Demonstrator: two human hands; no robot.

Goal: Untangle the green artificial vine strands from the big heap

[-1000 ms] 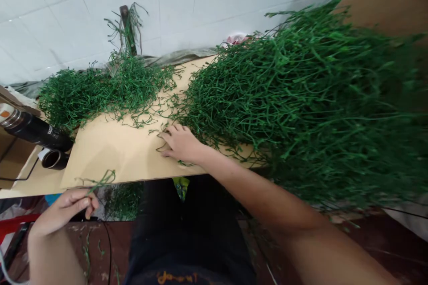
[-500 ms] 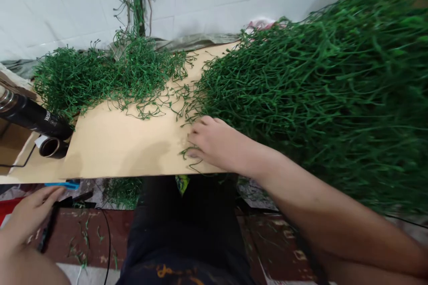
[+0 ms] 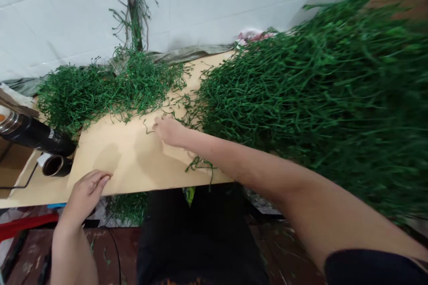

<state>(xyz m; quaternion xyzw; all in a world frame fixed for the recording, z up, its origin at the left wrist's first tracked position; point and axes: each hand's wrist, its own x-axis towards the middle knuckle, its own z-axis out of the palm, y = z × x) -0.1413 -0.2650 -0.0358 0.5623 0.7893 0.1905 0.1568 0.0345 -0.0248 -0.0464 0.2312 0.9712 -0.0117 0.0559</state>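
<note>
My right hand (image 3: pixel 170 131) is over the tan board, its fingers pinched together. A thin green stem (image 3: pixel 147 129) shows at those fingertips and appears to be held. My left hand (image 3: pixel 89 189) is above the board's front edge, thumb and fingers pressed together; anything between them is too small to make out. To the right lies a big heap of long green stems (image 3: pixel 284 89) with small knobbed tips. A smaller green heap (image 3: pixel 100 91) lies at the back left. Several loose stems (image 3: pixel 200 164) rest under my right forearm near the front edge.
A black vacuum flask (image 3: pixel 36 133) and a dark cup-like cylinder (image 3: pixel 56 165) stand at the left end of the tan board (image 3: pixel 110 160). Behind is a white tiled wall (image 3: pixel 187 4) with an upright dark bar (image 3: pixel 134 22). More green stems (image 3: pixel 129 207) lie below the board.
My right hand has moved left across the board, away from the big heap. My left hand has come up from below the front edge, by a blue object, to over the board. The view has shifted slightly.
</note>
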